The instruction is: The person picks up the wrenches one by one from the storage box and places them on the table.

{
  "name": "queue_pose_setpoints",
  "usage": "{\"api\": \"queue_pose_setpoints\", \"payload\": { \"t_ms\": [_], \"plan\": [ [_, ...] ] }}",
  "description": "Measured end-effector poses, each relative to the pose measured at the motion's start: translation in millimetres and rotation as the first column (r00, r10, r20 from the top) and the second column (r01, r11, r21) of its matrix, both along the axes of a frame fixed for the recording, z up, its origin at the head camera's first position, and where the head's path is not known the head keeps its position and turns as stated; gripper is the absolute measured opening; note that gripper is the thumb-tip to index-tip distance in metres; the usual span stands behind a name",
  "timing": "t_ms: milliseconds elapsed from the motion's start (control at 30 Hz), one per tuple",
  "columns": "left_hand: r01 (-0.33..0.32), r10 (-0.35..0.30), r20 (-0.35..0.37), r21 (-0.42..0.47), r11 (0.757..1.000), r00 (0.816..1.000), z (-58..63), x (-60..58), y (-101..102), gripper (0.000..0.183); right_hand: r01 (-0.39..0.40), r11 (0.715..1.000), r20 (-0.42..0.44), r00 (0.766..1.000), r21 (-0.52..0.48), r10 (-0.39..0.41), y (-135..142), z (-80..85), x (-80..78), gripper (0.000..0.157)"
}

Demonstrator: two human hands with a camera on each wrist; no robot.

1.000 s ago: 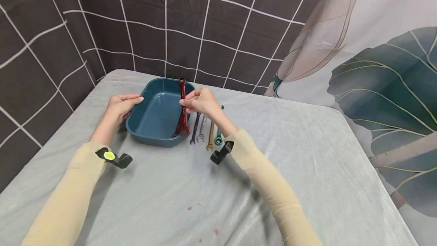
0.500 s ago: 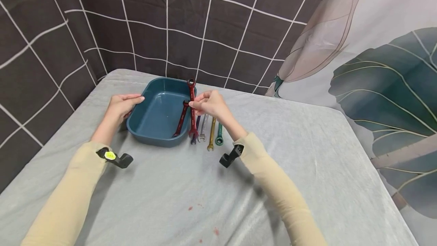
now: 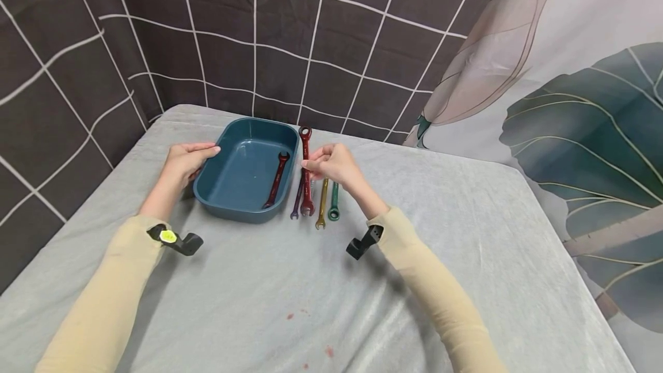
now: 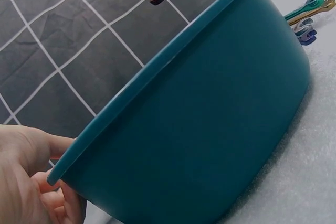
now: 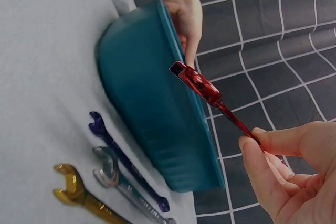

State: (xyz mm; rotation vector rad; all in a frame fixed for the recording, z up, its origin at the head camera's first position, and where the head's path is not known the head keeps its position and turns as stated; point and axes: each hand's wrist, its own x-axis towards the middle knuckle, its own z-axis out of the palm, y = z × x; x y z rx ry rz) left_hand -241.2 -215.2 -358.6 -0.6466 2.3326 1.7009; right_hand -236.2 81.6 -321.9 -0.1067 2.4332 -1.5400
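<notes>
My right hand (image 3: 339, 164) pinches a red wrench (image 3: 306, 174) by its middle between thumb and fingers, just right of the blue basin (image 3: 240, 214). In the right wrist view this wrench (image 5: 210, 93) is raised over the table. With thumb and fingers, my left hand (image 3: 183, 163) grips the basin's left rim. Inside the basin lies a second, dark red wrench (image 3: 277, 180) along the right wall. Beside the basin lie a purple wrench (image 5: 123, 156), a silver wrench (image 5: 128, 187), a gold wrench (image 3: 322, 206) and a green wrench (image 3: 334, 203), side by side.
A pale grey cloth covers the table (image 3: 248, 298), with a few reddish spots near the front. Behind it hangs a dark curtain (image 3: 279, 33) with white grid lines. A leaf-patterned curtain (image 3: 595, 131) hangs at the right.
My right hand has carried the red wrench to the right, from over the basin's right side to above the other wrenches. My left hand stays on the rim.
</notes>
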Motion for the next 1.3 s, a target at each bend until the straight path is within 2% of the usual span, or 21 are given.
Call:
{"api": "queue_pose_setpoints", "payload": {
  "t_ms": [467,900,1300],
  "plan": [
    [0.003,-0.002,-0.025,0.02,1.0,1.0,1.0,1.5,1.4,0.056,0.026,1.0,0.022,0.999,0.005,-0.026,23.6,-10.9,4.3,0.018],
    [0.015,-0.015,-0.001,-0.025,1.0,1.0,1.8,-1.1,1.2,0.056,0.059,0.998,0.048,0.997,-0.009,-0.059,46.3,-21.9,4.8,0.013],
    [0.02,-0.02,-0.012,-0.024,0.999,1.0,0.0,0.3,-2.6,0.056,0.074,0.997,0.09,0.993,-0.013,-0.072,59.5,-35.0,3.0,0.013]
  ]
}}
